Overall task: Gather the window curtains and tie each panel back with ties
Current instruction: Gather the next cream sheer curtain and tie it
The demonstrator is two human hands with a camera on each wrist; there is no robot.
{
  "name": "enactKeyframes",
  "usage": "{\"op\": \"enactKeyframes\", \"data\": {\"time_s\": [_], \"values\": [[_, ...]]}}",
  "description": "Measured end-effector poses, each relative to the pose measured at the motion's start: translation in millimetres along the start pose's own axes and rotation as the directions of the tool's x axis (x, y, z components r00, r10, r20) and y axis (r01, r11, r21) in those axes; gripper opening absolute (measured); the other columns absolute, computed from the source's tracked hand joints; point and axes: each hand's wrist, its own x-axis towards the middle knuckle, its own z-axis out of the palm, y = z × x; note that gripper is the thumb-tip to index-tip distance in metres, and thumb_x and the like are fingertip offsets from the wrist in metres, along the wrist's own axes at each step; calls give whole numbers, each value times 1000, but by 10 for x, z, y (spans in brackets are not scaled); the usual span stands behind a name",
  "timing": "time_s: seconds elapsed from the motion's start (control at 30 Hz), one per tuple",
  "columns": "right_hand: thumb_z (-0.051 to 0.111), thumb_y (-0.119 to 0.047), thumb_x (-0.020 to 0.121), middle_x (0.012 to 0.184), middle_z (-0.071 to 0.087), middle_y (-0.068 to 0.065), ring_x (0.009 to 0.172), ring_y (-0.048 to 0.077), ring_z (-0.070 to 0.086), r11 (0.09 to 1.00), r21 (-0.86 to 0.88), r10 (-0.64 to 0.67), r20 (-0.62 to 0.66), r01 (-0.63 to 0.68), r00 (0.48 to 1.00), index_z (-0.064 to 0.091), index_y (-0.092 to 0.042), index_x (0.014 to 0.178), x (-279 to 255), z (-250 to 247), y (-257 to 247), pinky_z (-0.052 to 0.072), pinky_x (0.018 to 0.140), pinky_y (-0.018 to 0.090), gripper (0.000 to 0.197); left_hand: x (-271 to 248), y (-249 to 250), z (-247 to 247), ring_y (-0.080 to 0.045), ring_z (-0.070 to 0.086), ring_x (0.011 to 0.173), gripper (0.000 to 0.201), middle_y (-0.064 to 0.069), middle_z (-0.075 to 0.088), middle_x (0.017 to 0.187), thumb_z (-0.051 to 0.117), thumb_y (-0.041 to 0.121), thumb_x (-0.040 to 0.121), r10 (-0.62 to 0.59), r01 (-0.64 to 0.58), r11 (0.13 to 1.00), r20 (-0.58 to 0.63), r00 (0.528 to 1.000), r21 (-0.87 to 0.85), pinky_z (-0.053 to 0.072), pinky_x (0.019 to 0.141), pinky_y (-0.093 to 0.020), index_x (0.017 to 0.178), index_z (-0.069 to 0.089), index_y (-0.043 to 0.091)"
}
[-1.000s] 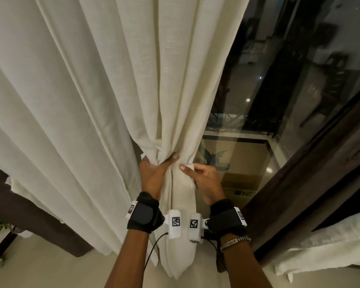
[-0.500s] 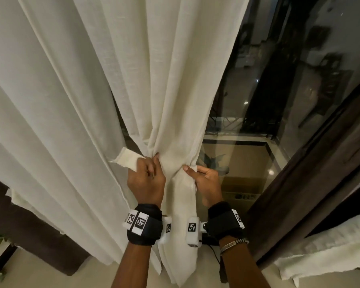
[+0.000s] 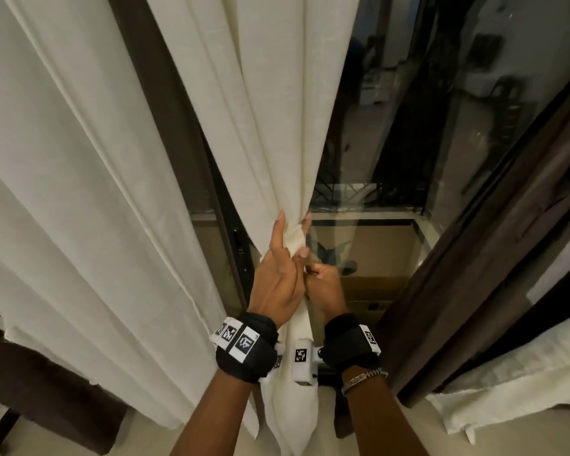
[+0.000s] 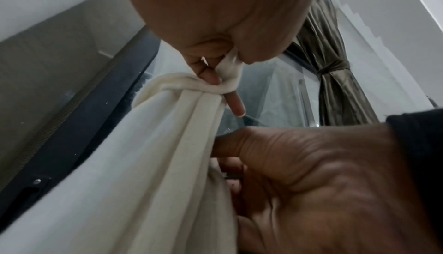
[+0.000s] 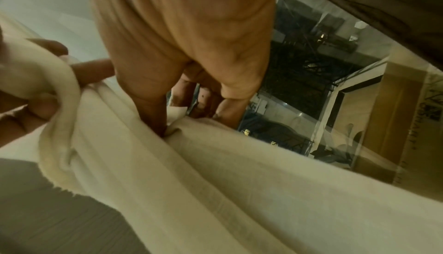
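A cream curtain panel (image 3: 270,126) hangs gathered into a narrow bundle in front of the window. A cream cloth tie (image 3: 295,241) is wrapped around the bundle (image 4: 155,163) at its waist. My left hand (image 3: 290,225) lies across the front of the bundle, fingers pointing up. In the left wrist view it (image 4: 225,59) pinches one end of the tie (image 4: 187,84). My right hand (image 3: 313,268) sits just below and to the right, fingers curled. In the right wrist view it (image 5: 182,106) pinches a small end of the tie (image 5: 177,113) against the curtain (image 5: 191,182).
A wider cream panel (image 3: 63,192) hangs at the left. Dark window glass (image 3: 408,126) and its dark frame (image 3: 165,126) stand behind. A brown curtain (image 3: 474,291) slants down the right side, with white cloth (image 3: 524,373) below it. Another brown curtain (image 4: 335,68) hangs tied back.
My left hand has carried the tie end from the bundle's left side across its front to the right. The right hand has dropped slightly and curled. The bundle is drawn narrower.
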Motion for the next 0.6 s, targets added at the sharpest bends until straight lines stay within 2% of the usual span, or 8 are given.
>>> {"op": "enactKeyframes", "data": {"time_s": [0.1, 0.13, 0.23, 0.3, 0.37, 0.47, 0.53, 0.6], "values": [[62, -8, 104, 106, 83, 8, 107, 30, 78, 1000, 4, -14, -15, 14, 1000, 83, -23, 100, 32, -20, 48, 63, 95, 43, 27, 5, 8, -16, -21, 61, 129, 64, 22, 34, 166, 26, 50, 112, 28, -43, 995, 162, 986, 93, 38, 112, -27, 166, -6, 41], [61, -6, 104, 107, 83, 7, 107, 28, 78, 1000, 7, -20, -4, 20, 1000, 83, -24, 100, 23, -21, 48, 63, 96, 43, 30, 5, -6, -27, -22, 60, 129, 57, 18, 38, 165, 30, 48, 112, -9, -7, 996, 168, 986, 93, 36, 111, -26, 165, 8, 44], [59, 8, 100, 94, 84, 9, 92, 23, 78, 999, 21, -27, 71, 25, 997, 84, -16, 90, -31, -19, 18, 63, 89, 40, 36, 14, -73, -92, -22, 71, 105, 42, -2, 69, 131, 39, 50, 110, -8, 5, 989, 19, 1000, 150, 57, 98, -38, 147, 40, 31], [60, 11, 98, 86, 83, 5, 84, 17, 77, 999, 34, -44, 90, 41, 995, 83, -13, 87, -49, -34, 7, 64, 80, 30, 35, 21, -104, -110, -20, 72, 82, 34, 1, 76, 106, 43, 51, 108, 55, -61, 963, 30, 998, 261, 61, 77, -42, 136, 44, 32], [64, 7, 97, 87, 84, 4, 83, 15, 78, 997, 56, -51, 59, 48, 997, 83, -11, 88, -40, -48, 20, 61, 75, 24, 29, 18, -157, -91, -16, 71, 78, 34, 11, 79, 92, 52, 51, 106, 28, -52, 958, 90, 996, 283, 59, 74, -37, 138, 47, 40], [72, -2, 97, 102, 85, 12, 93, 21, 81, 989, 143, -49, 35, 44, 998, 84, -7, 102, -40, -42, 42, 64, 80, 30, 14, -4, -270, -65, -2, 73, 90, 26, 21, 80, 99, 71, 35, 100, -148, 154, 987, 105, 983, -45, 57, 83, -26, 125, 71, 41], [75, -3, 96, 105, 84, 13, 97, 24, 81, 985, 162, -67, 31, 61, 997, 85, -7, 103, -30, -40, 59, 65, 87, 34, 13, -10, -283, -62, -6, 73, 91, 24, 17, 81, 98, 77, 18, 96, -237, 266, 935, 143, 961, -234, 55, 84, -20, 112, 79, 36], [78, -4, 94, 109, 84, 13, 106, 29, 80, 986, 145, -94, 40, 87, 995, 84, -4, 108, -21, -39, 77, 63, 96, 38, 15, 0, -303, -70, -12, 73, 91, 24, 11, 81, 95, 79, 10, 93, -268, 299, 911, 146, 952, -282, 55, 85, -18, 105, 81, 30]]}}
